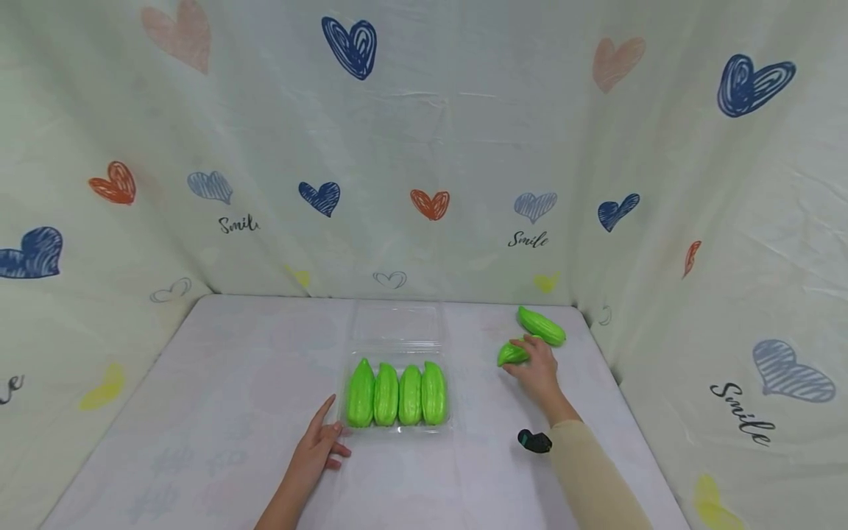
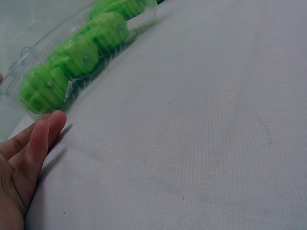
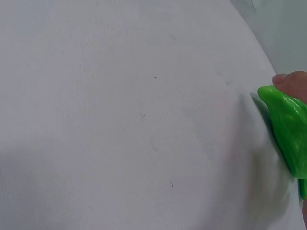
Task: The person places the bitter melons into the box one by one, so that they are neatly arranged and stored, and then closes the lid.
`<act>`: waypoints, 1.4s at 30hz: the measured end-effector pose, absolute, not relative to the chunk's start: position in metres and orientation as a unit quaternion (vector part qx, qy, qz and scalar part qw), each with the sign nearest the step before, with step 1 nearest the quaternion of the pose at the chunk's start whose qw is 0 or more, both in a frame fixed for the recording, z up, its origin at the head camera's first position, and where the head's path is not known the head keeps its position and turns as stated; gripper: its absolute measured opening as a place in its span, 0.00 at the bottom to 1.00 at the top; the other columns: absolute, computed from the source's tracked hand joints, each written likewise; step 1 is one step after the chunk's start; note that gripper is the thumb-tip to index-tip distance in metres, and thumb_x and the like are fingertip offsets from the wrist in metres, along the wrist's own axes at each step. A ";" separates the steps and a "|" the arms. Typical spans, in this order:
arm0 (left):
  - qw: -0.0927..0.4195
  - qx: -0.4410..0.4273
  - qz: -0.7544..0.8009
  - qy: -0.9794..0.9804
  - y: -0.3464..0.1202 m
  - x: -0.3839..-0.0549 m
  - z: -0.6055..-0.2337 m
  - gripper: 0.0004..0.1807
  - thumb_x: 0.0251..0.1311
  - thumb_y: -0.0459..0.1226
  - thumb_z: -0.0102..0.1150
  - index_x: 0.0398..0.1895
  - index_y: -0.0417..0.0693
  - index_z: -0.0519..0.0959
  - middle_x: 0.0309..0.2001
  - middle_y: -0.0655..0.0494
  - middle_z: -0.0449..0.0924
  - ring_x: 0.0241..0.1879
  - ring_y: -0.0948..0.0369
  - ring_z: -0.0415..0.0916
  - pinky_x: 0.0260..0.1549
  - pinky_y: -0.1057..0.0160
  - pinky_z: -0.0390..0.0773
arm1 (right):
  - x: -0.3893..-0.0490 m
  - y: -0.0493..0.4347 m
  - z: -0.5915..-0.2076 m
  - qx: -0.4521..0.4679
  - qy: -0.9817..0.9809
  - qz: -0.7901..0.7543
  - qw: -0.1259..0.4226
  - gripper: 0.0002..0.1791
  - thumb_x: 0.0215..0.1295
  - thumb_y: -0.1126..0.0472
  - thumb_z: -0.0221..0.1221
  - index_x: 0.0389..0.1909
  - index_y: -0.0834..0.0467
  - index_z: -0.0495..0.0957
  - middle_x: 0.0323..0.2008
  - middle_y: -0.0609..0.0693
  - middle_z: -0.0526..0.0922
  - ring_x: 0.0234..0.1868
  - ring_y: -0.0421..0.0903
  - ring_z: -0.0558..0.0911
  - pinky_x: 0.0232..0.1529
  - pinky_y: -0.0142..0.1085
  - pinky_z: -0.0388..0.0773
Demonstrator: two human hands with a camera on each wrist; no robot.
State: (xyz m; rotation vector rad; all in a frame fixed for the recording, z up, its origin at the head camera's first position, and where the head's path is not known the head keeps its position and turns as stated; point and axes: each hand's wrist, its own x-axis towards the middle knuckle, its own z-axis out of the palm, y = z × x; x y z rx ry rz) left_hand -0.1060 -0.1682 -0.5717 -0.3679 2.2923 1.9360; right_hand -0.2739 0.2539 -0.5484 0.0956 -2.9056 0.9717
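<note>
My right hand grips a bright green, ridged bitter gourd at the back right of the table; in the right wrist view a finger lies over the pointed end of this gourd. Just behind it lies a second gourd. Several more gourds lie side by side in a clear plastic box in the middle. My left hand has its fingers spread at the box's near left corner. In the left wrist view its fingertips are right at the box's lower edge.
The box's clear lid is folded back toward the rear of the white-covered table. A small black object shows beside my right sleeve. Cloth curtains printed with hearts enclose the back and sides.
</note>
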 end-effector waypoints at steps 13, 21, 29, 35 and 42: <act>0.055 -0.113 0.637 0.761 -0.168 -0.105 -0.572 0.33 0.73 0.45 0.50 0.77 0.55 0.52 0.43 0.46 0.79 0.31 0.54 0.81 0.24 0.60 0.81 | -0.278 0.252 -0.555 0.033 -0.948 0.317 0.024 0.32 0.54 0.59 0.70 0.61 0.57 0.74 0.71 0.60 0.55 0.74 0.64 0.42 0.64 0.69 0.40; 0.054 -0.115 0.636 0.761 -0.167 -0.106 -0.572 0.32 0.73 0.43 0.49 0.77 0.55 0.52 0.43 0.46 0.80 0.31 0.54 0.82 0.24 0.59 0.81 | -0.283 0.250 -0.556 0.032 -0.946 0.319 0.035 0.31 0.53 0.62 0.71 0.60 0.58 0.76 0.69 0.60 0.58 0.72 0.63 0.47 0.63 0.67 0.45; 0.054 -0.116 0.635 0.762 -0.168 -0.105 -0.572 0.33 0.73 0.44 0.49 0.77 0.55 0.52 0.43 0.46 0.79 0.31 0.54 0.82 0.24 0.59 0.81 | -0.284 0.249 -0.552 0.044 -0.943 0.327 0.040 0.31 0.52 0.64 0.72 0.59 0.61 0.77 0.68 0.61 0.59 0.70 0.62 0.51 0.65 0.61 0.52; 0.054 -0.118 0.637 0.760 -0.168 -0.105 -0.573 0.33 0.73 0.44 0.49 0.77 0.55 0.52 0.43 0.47 0.79 0.31 0.55 0.82 0.24 0.59 0.81 | -0.285 0.249 -0.554 0.056 -0.942 0.329 0.046 0.29 0.53 0.68 0.71 0.58 0.62 0.77 0.67 0.62 0.60 0.69 0.63 0.52 0.68 0.56 0.52; 0.049 -0.113 0.640 0.758 -0.168 -0.105 -0.573 0.32 0.73 0.44 0.49 0.76 0.54 0.52 0.43 0.46 0.80 0.30 0.55 0.82 0.23 0.59 0.81 | -0.287 0.249 -0.555 0.048 -0.943 0.325 0.051 0.27 0.53 0.70 0.70 0.57 0.62 0.78 0.66 0.62 0.61 0.69 0.63 0.52 0.68 0.56 0.52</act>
